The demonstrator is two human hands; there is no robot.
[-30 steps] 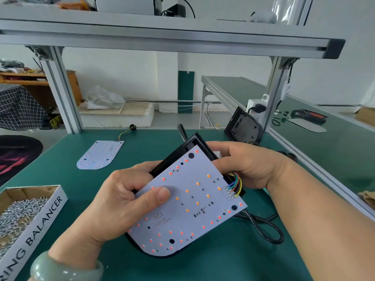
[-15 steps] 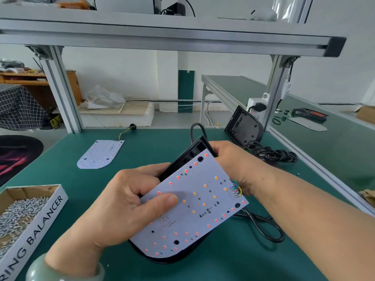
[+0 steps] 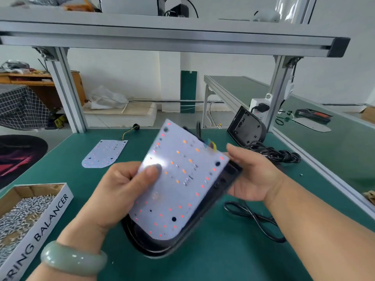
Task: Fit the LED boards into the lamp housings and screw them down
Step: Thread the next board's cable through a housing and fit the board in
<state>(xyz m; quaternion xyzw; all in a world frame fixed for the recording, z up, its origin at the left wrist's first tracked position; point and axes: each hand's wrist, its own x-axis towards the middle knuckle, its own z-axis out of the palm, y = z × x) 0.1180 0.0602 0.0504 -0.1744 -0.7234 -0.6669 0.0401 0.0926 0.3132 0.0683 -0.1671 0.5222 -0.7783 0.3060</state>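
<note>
A white LED board (image 3: 178, 185) dotted with red and orange LEDs lies tilted over a black lamp housing (image 3: 162, 247), its rounded end near me. My left hand (image 3: 121, 191) pinches the board's left edge, thumb on its face. My right hand (image 3: 253, 175) cups the housing's right side from below, fingers spread. Coloured wires (image 3: 211, 144) leave the board's far corner. A second LED board (image 3: 104, 153) lies flat on the green mat at the back left. Another black housing (image 3: 245, 127) leans against the frame post at the back right.
A cardboard box of screws (image 3: 26, 211) sits at the front left. A black cable (image 3: 255, 220) loops on the mat under my right wrist, with a coiled bundle (image 3: 272, 153) behind it. Aluminium frame posts (image 3: 67, 90) and a low shelf beam (image 3: 162, 40) bound the bench.
The board and housing have swung round and tipped up, the straight end now pointing away from me. My right hand slid from the top corner to under the housing's right side.
</note>
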